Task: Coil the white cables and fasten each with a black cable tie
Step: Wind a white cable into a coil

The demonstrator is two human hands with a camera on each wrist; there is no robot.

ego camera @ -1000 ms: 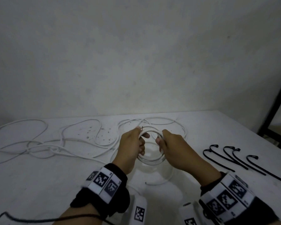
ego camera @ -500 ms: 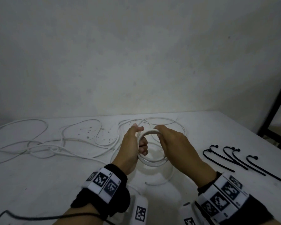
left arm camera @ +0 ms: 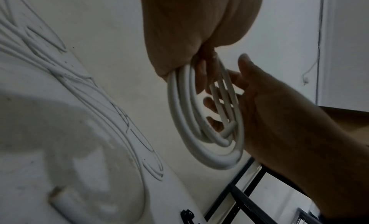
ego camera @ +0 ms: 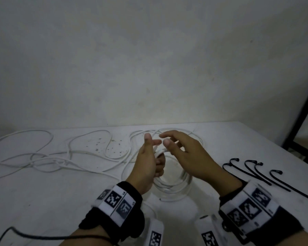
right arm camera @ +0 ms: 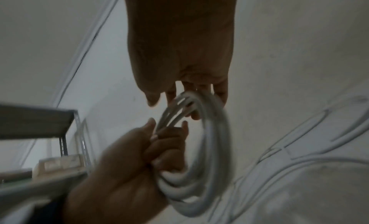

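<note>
My left hand (ego camera: 149,157) grips a coil of white cable (ego camera: 174,184) above the table, thumb pointing up. The left wrist view shows the coil (left arm camera: 179,116) hanging from that hand (left arm camera: 189,29) in several turns. My right hand (ego camera: 183,153) is beside it with fingers spread, holding nothing. In the right wrist view its straight fingers (right arm camera: 199,91) lie against the top of the coil (right arm camera: 215,148), while the left hand (right arm camera: 129,172) clutches the turns. Several black cable ties (ego camera: 256,173) lie to the right.
Loose white cables (ego camera: 69,155) sprawl over the left and back of the white table (ego camera: 43,201). The table's right edge (ego camera: 274,144) is close to a black metal frame (ego camera: 300,112). A black cord (ego camera: 25,235) trails from my left wrist. A wall stands behind.
My right hand has let go of its pinch on the top of the coil and spread its fingers. The left hand keeps its hold, thumb now raised.
</note>
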